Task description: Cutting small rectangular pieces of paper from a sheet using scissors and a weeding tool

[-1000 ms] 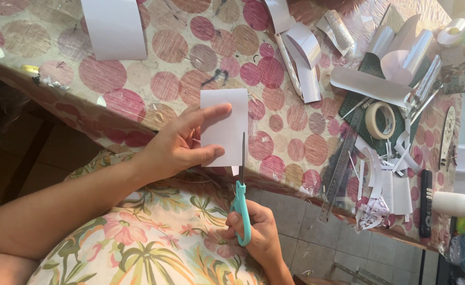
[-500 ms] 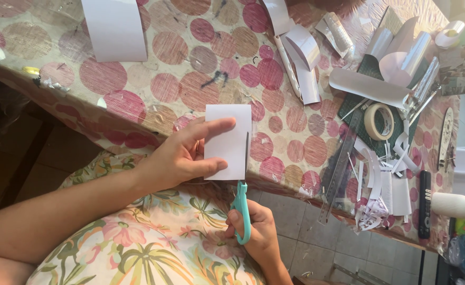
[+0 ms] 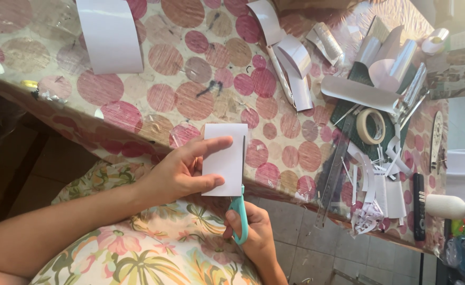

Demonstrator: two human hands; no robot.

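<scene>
Pointing up along the card's right edge, the teal scissors (image 3: 239, 211) sit gripped in the right hand (image 3: 253, 237). Left hand (image 3: 182, 171) fingers pinch the plain white card (image 3: 227, 153), standing tall.

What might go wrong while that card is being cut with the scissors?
The left hand pinches the white card with fingertips close to the scissors blade, so a nick seems possible. The card is held only on one side, in the air, so the cut might wander.

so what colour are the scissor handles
Teal, on the scissors in the right hand, cutting the white card; the head view shows it.
</scene>
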